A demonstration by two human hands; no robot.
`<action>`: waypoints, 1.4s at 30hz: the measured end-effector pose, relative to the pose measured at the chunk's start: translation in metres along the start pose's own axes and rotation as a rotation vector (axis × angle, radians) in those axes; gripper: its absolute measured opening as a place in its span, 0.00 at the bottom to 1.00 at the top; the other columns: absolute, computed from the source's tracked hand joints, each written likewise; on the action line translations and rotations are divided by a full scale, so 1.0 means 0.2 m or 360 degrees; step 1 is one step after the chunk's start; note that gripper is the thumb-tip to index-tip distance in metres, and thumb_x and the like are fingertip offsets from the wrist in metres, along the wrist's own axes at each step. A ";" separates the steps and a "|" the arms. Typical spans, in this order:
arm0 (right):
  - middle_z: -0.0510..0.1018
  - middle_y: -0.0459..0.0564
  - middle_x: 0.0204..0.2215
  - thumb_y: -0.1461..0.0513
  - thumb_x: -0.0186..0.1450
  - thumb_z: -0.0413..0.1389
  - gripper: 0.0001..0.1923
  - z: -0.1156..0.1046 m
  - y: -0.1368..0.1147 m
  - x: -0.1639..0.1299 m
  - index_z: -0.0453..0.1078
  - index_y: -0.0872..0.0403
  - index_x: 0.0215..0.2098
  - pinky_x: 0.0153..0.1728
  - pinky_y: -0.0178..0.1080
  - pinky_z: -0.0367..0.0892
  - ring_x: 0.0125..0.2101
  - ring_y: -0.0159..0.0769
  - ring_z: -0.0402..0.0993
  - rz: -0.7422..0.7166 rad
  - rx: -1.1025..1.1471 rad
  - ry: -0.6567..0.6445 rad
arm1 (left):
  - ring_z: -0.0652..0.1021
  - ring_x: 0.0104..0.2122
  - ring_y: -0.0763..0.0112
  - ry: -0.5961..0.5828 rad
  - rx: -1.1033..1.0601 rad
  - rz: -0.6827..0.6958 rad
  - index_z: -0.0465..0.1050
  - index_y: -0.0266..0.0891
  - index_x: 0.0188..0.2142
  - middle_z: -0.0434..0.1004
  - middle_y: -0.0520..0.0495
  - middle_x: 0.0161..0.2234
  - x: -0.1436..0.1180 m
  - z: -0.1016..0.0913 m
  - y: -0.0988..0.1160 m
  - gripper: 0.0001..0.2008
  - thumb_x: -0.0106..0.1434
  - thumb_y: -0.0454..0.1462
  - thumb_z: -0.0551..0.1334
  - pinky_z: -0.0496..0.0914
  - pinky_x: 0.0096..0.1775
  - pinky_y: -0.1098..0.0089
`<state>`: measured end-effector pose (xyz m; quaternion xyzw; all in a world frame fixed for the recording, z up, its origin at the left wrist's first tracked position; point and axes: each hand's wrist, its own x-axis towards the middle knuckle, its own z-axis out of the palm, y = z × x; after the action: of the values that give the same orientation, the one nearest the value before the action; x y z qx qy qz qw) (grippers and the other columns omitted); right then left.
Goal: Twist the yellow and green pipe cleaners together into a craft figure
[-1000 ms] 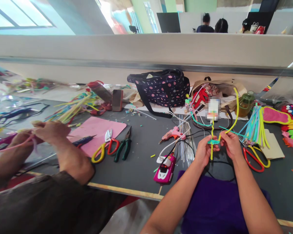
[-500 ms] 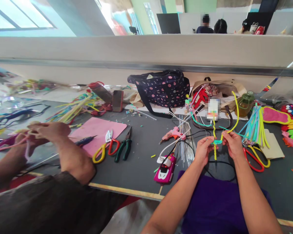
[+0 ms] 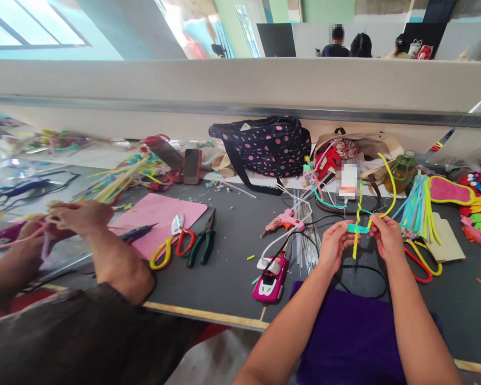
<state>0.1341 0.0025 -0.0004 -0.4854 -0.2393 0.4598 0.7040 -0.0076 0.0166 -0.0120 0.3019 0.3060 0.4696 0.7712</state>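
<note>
Head view, looking down over a dark tabletop (image 3: 232, 235). We see the person's left hand (image 3: 333, 245) and right hand (image 3: 386, 237) raised just above the tabletop, each pinched shut on one end of a short teal pipe cleaner (image 3: 357, 229) that lies level between them. A twisted yellow pipe cleaner (image 3: 356, 247) crosses the teal piece at its middle; its lower end hangs toward 6 o'clock, and a loose yellow strand (image 3: 389, 184) arcs up toward 1 o'clock behind the right hand.

In our judgement the step in hand is the winding of the teal piece round the yellow stem. To do it well, we would keep both pinches close to the crossing, hold the teal piece taut and level, and turn it snugly so that the wrap does not slide down the stem. The long yellow strand is best kept clear of the fingers.

Around the work: at 9 o'clock of the hands lie a pink glue gun (image 3: 282, 220) and a pink toy car (image 3: 270, 278); further toward 9 o'clock, scissors with yellow and red handles (image 3: 169, 247) and green-handled pliers (image 3: 202, 245), beside a pink sheet (image 3: 160, 214). At 3 o'clock, a second pair of scissors (image 3: 421, 262) lies near a bundle of coloured pipe cleaners (image 3: 419, 206). At 11 o'clock stands a spotted bag (image 3: 264, 144). A co-worker's hands (image 3: 70, 219), at far 9 o'clock, handle a pink strand.
</note>
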 end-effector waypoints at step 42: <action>0.73 0.43 0.20 0.55 0.52 0.65 0.13 0.05 -0.02 -0.08 0.74 0.56 0.28 0.18 0.31 0.56 0.18 0.26 0.61 -0.0328 -0.0167 -0.0033 | 0.75 0.34 0.68 -0.0017 0.2043 0.1245 0.70 0.40 0.38 0.76 0.48 0.34 -0.05 0.20 0.09 0.05 0.61 0.33 0.60 0.68 0.37 0.69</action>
<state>0.1201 -0.0066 0.0095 -0.4896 -0.3188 0.3769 0.7187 0.0088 0.0068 0.0276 0.7811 0.3864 0.4372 0.2221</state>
